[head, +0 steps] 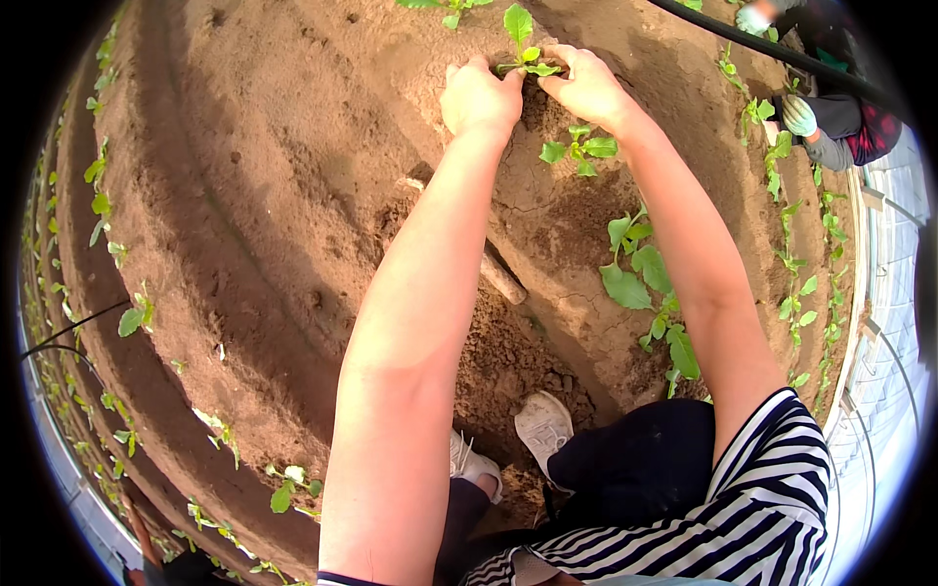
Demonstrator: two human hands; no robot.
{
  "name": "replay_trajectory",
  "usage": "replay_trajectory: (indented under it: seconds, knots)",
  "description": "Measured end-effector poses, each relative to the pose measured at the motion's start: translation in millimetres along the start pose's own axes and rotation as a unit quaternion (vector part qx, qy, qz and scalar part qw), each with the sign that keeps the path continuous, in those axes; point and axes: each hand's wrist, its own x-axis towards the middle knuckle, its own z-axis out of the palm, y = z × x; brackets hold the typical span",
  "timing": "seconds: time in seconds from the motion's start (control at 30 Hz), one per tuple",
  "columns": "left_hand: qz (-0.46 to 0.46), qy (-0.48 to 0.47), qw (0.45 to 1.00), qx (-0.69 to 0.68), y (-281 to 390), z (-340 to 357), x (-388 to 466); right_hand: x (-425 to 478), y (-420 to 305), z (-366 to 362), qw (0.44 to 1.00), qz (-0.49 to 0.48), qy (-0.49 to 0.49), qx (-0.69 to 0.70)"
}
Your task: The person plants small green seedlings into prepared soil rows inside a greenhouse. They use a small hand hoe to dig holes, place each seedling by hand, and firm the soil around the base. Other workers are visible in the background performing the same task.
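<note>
A young leafy seedling (pixel 519 33) stands in the brown soil at the top middle. My left hand (pixel 482 99) rests against the soil on its left side, thumb close to the stem under the leaves. On the other side my right hand (pixel 586 86) curves around the plant, with thumb and forefinger apart at its lower leaf. The fingertips of both hands are partly hidden by soil and leaves. Just below my right hand grows another small seedling (pixel 579 150). A wooden handle (pixel 503 275) lies on the ground, partly covered by my left forearm.
Larger leafy plants (pixel 636 271) grow beside my right forearm. Furrows with seedling rows (pixel 100 201) curve along the left. A black hose (pixel 762 45) crosses the upper right, near another person's gloved hand (pixel 799 116). My shoes (pixel 544 428) stand on loose soil.
</note>
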Motion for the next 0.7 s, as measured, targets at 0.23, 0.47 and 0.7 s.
replay_trajectory:
  seconds: [0.23,0.47,0.7]
  knots:
    - [0.036,-0.003,0.999,0.022,1,1,-6,18,17,19,0.99,-0.13,0.017,-0.055]
    - [0.057,0.022,0.998,-0.02,-2,10,6,24,16,23,0.998,-0.051,0.027,0.031]
    - [0.16,0.079,0.978,-0.111,-19,17,-4,23,24,27,0.995,-0.081,0.048,0.04]
